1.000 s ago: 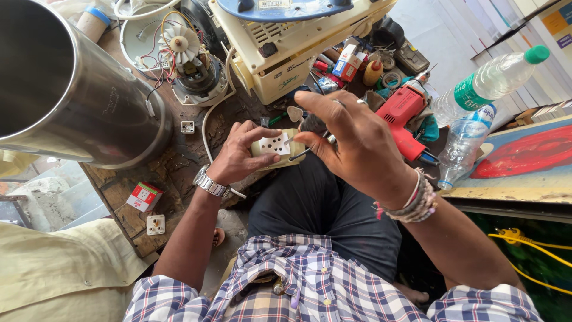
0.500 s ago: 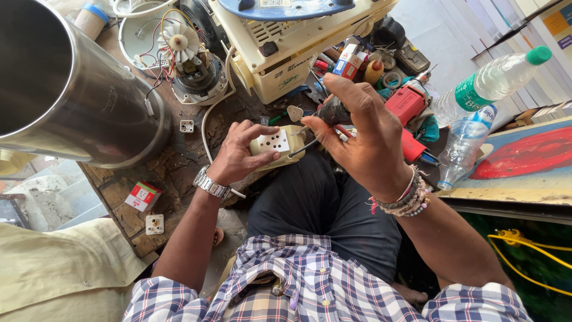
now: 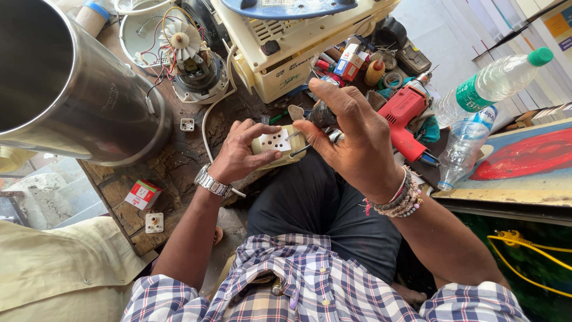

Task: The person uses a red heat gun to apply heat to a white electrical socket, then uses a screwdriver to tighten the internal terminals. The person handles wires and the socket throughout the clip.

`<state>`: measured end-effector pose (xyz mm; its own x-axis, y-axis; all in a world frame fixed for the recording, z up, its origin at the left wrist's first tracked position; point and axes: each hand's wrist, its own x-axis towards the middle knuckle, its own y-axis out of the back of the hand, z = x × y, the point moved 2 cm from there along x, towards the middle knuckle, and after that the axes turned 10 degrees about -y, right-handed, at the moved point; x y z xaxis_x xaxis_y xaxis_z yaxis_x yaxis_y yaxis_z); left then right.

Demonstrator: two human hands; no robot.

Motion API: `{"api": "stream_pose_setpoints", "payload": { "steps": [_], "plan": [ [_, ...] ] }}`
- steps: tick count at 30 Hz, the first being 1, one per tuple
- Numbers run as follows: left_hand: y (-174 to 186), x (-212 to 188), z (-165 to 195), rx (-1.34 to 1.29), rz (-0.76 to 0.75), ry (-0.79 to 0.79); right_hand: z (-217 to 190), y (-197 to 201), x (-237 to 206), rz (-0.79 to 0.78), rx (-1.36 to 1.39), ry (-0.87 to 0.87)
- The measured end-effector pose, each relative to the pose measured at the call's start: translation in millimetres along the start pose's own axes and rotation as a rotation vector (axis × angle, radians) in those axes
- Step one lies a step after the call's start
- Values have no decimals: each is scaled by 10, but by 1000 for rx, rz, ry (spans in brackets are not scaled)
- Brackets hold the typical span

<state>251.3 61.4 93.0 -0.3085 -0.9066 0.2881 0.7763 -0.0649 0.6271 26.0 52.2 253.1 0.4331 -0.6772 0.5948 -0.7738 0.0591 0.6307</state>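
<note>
My left hand (image 3: pixel 239 150) grips a cream plastic socket box (image 3: pixel 277 144) with several holes in its white face, held over my lap. My right hand (image 3: pixel 348 136) is closed around a screwdriver (image 3: pixel 305 148) with a dark handle. Its metal shaft points left and its tip touches the right side of the box. A metal watch sits on my left wrist and beaded bracelets on my right wrist.
A big steel cylinder (image 3: pixel 65 89) lies at the left on a worn wooden board (image 3: pixel 173 173). A motor with a white fan (image 3: pixel 190 56), a cream appliance casing (image 3: pixel 286 53), a red drill (image 3: pixel 405 116), two plastic bottles (image 3: pixel 476 113) and small sockets (image 3: pixel 154 222) crowd around. Another person's yellow sleeve (image 3: pixel 53 274) is at lower left.
My right hand has shifted slightly up and right, bringing the screwdriver tip against the box. My left hand keeps holding the box in the same place.
</note>
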Motion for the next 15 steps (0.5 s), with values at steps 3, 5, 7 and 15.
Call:
{"api": "stream_pose_setpoints", "payload": {
  "steps": [3, 5, 7, 15],
  "plan": [
    [2, 2, 6, -5, 3, -7, -16, 0, 17, -23, 4, 1],
    [3, 8, 5, -1, 0, -9, -30, 24, 42, -59, 7, 18],
    [4, -2, 2, 0, 1, -7, -43, 50, 77, -166, 70, 78],
    [-4, 6, 16, -3, 11, -17, -27, 12, 164, -301, 69, -50]
  ]
}}
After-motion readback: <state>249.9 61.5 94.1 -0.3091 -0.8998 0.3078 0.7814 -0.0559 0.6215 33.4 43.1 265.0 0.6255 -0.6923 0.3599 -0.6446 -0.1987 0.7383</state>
